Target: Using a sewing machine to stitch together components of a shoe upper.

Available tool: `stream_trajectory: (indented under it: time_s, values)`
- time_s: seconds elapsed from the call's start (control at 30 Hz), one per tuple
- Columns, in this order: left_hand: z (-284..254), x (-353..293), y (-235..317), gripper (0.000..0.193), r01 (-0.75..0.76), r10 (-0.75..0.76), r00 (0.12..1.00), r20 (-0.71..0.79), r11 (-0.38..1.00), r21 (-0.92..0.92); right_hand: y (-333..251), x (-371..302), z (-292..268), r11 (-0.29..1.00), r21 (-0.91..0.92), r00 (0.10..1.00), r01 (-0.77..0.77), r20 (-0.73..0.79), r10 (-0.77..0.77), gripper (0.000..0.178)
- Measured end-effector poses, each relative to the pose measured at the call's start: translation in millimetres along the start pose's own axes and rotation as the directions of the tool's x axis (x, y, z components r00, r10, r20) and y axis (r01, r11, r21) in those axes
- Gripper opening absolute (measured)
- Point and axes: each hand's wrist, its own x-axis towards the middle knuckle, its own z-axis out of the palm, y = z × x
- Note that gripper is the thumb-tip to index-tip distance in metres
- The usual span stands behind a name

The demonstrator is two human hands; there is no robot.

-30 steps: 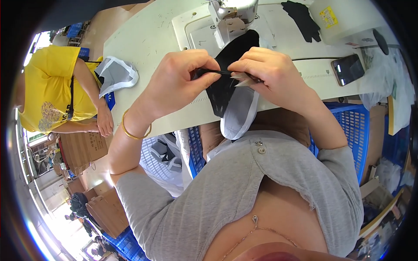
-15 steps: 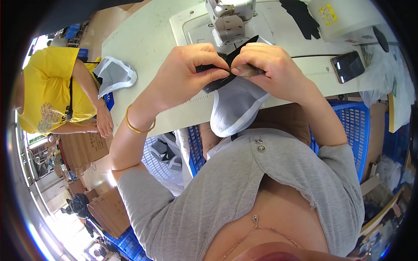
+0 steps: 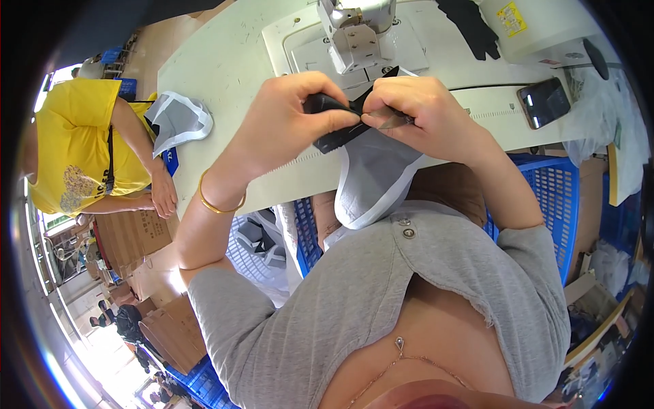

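Observation:
A grey fabric piece with white edging (image 3: 377, 174), which looks like a shoe upper, hangs over the table's front edge onto my lap. Its black part (image 3: 332, 141) is up between my hands. My left hand (image 3: 276, 126) pinches the black material between thumb and forefinger. Close against it, my right hand (image 3: 432, 119) is closed, thumb and forefinger pinching at the same spot. A small pointed metal tool, like thread snips (image 3: 393, 120), lies within the right hand's curled fingers. What exactly lies between the fingertips is hidden.
Beyond my hands stands a sewing machine (image 3: 355, 42) on the white table (image 3: 225, 65). A phone (image 3: 543, 103) and black glove (image 3: 470, 27) lie right. Another grey piece (image 3: 178, 123) lies left, near a person in yellow (image 3: 82, 143). Blue baskets (image 3: 555, 204) flank me.
My left thumb and fingers have opened into a wider loop, showing more black material. The grey piece has shifted slightly right and lower. Both hands stay close together.

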Motion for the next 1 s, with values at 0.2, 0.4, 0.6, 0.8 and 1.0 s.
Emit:
stream_trajectory:
  time_s: [0.2,0.4,0.6,0.8,1.0]
  values:
    - [6,-7,-20,0.011,0.102,-0.175,0.975,-0.134,0.898,-0.428,-4,1,0,0.999,-0.001,0.999,-0.040,-0.008,0.040,0.018]
    - [11,-8,-16,0.012,-0.025,-0.033,0.981,-0.190,0.954,-0.298,-5,0,2,0.998,-0.046,0.999,-0.035,-0.033,0.033,0.017]
    - [11,-9,-11,0.010,0.056,-0.105,0.973,-0.207,0.971,-0.230,-7,0,2,0.998,-0.066,0.999,-0.021,-0.031,0.019,0.019]
    - [9,-9,-13,0.009,-0.061,0.027,0.973,-0.230,0.988,-0.143,-7,0,2,0.998,0.022,0.998,-0.065,-0.011,0.066,0.019]
    - [1,-9,-7,0.009,0.033,-0.077,0.979,-0.189,0.973,-0.228,-13,2,0,0.989,0.085,0.993,-0.119,-0.009,0.120,0.018]
